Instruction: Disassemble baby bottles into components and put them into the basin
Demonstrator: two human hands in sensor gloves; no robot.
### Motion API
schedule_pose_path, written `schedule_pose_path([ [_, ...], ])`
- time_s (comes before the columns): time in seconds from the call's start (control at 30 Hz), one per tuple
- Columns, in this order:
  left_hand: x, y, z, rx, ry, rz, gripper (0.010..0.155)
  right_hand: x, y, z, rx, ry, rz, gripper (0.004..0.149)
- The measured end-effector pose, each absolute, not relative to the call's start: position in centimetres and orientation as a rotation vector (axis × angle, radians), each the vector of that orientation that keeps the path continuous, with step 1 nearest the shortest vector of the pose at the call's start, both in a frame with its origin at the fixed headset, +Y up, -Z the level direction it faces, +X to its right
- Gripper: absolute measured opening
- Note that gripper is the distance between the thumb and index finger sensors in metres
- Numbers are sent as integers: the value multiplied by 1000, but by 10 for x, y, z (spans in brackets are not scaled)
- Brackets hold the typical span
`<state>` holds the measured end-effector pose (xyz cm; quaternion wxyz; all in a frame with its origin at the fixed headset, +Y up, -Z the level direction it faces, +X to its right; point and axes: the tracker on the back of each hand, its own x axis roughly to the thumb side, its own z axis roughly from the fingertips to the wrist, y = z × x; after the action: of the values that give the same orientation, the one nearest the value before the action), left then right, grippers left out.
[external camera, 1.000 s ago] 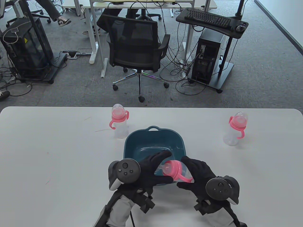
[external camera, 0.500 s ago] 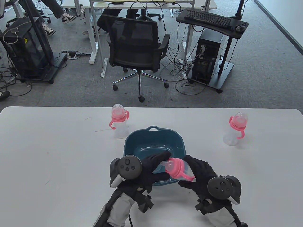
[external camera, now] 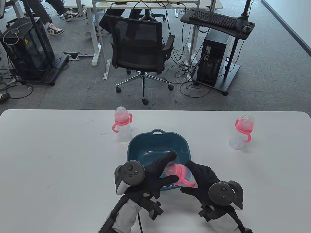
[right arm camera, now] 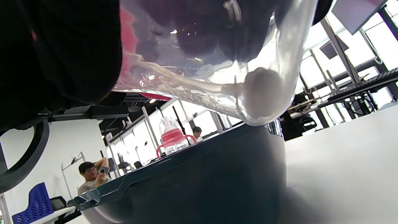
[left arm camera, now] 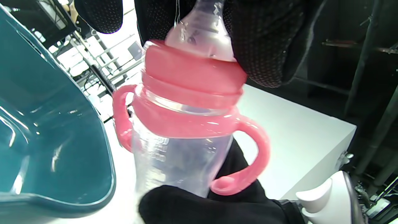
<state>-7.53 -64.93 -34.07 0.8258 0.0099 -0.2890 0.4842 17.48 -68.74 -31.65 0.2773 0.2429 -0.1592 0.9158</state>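
Observation:
A clear baby bottle with a pink collar and handles hangs tilted over the near rim of the teal basin. My right hand grips its clear body from the right. My left hand comes in from the left and curls its fingers and thumb round the clear top above the pink collar. The right wrist view looks up at the bottle's base just above the basin's rim. What lies in the basin's near half is hidden by my hands.
Two more capped bottles stand upright on the white table: one just behind the basin's left corner, one at the far right. An office chair and desks stand beyond the table's far edge.
Both hands and the bottle have drifted slightly left and toward me. My left thumb has closed further over the bottle's top. The basin and the other bottles have not moved.

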Motion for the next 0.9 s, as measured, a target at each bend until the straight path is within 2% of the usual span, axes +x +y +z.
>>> schedule_pose_path([
  [0.23, -76, -649, -340, 18, -609, 1021, 78, 178, -686, -317, 638, -428, 2419, 92],
  [0.5, -80, -645, -342, -106, -614, 945, 87, 184, -686, -319, 617, -418, 2388, 92],
  [0.9, -80, -654, -347, -55, -517, 901, 85, 181, -688, -321, 604, -423, 2464, 92],
])
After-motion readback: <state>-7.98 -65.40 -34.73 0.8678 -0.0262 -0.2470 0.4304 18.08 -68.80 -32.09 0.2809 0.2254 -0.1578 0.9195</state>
